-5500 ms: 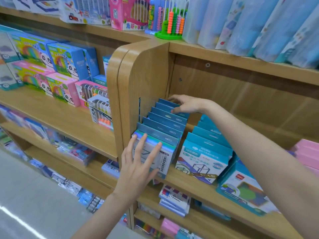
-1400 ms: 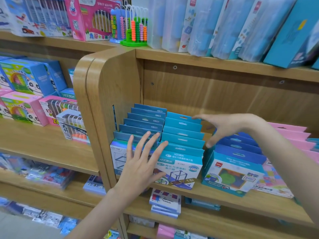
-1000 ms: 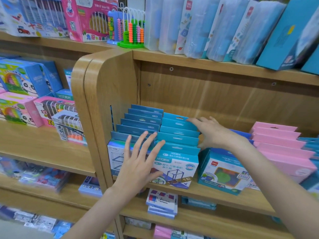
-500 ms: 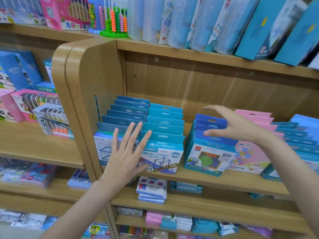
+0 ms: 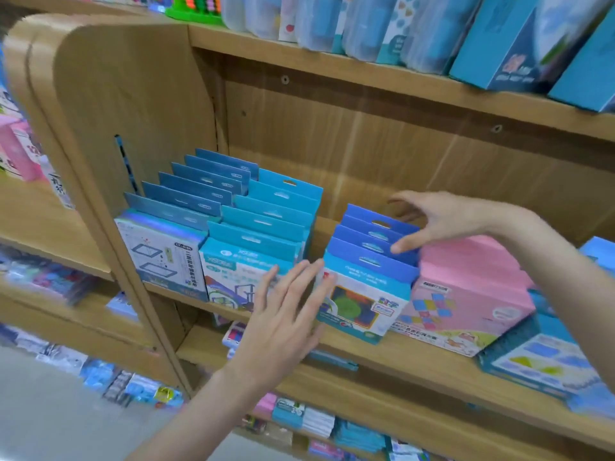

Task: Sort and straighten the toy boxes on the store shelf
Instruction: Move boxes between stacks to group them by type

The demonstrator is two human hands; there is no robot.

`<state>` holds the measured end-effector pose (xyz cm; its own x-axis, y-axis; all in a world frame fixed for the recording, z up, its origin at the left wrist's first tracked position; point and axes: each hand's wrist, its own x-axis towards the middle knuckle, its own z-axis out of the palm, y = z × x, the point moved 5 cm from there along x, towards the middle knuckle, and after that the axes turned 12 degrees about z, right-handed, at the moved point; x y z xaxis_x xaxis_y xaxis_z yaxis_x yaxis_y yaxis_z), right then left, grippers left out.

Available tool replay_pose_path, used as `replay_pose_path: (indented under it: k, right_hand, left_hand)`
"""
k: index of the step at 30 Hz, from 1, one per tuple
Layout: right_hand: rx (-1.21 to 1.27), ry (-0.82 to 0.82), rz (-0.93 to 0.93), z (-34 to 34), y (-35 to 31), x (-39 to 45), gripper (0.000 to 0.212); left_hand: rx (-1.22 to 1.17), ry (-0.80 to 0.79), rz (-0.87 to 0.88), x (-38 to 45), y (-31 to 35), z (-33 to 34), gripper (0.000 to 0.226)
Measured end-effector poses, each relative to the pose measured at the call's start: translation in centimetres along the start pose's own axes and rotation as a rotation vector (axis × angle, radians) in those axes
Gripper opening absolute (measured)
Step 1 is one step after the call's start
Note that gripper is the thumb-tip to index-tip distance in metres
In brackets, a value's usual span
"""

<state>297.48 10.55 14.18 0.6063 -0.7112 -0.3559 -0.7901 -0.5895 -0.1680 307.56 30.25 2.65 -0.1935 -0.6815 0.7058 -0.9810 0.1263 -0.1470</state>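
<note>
On the wooden shelf (image 5: 399, 356) stand four rows of toy boxes. The left hand (image 5: 286, 314) lies flat, fingers straight and spread, grip open, against the front of the dark blue boxes (image 5: 364, 294). The right hand (image 5: 442, 219) hovers over their tops, fingers loosely bent, holding nothing, left of the pink boxes (image 5: 466, 294).

Open gap (image 5: 324, 234) between teal row (image 5: 273, 224) and blue row (image 5: 376, 241).

Blue toy boxes (image 5: 366, 291) stand upright in rows on my wooden shelf (image 5: 416, 357), pink boxes (image 5: 466, 287) just beside them.
</note>
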Motion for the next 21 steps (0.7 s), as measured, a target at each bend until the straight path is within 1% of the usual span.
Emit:
replay_pose_path:
  k: [2, 3, 5, 7, 10, 15, 19, 21]
  right_hand:
    - [-0.220, -0.115, -0.061, 0.8, -0.2, 2.0, 0.071]
    - [-0.286, -0.146, -0.103, 1.3, -0.5, 2.7, 0.063]
    - [-0.304, -0.205, -0.168, 1.9, -1.0, 3.6, 0.052]
    - [-0.297, -0.231, -0.222, 1.9, -1.2, 3.9, 0.050]
    - [-0.288, -0.216, -0.277, 1.9, -1.5, 3.9, 0.048]
    - [-0.232, -0.217, -0.359, 2.4, -3.7, 3.2, 0.034]
    - [-0.172, -0.212, -0.381, 2.7, -5.1, 2.9, 0.037]
    - [-0.150, -0.196, -0.359, 2.7, -5.0, 2.5, 0.044]
  left_hand:
    - [0.033, -0.009, -0.007, 1.5, 2.1, 1.5, 0.055]
    - [0.052, -0.016, -0.011, 2.3, 2.8, 2.1, 0.053]
    - [0.089, -0.025, -0.021, 3.2, 3.8, 3.2, 0.048]
    - [0.101, -0.020, -0.041, 3.4, 4.2, 3.7, 0.045]
    - [0.118, -0.036, -0.065, 3.1, 4.2, 3.5, 0.046]
    - [0.143, -0.047, -0.072, 1.4, 3.8, 1.8, 0.048]
    - [0.133, -0.098, -0.041, 0.4, 2.5, 1.0, 0.047]
    - [0.136, -0.115, -0.013, 0.2, 2.2, 1.0, 0.047]
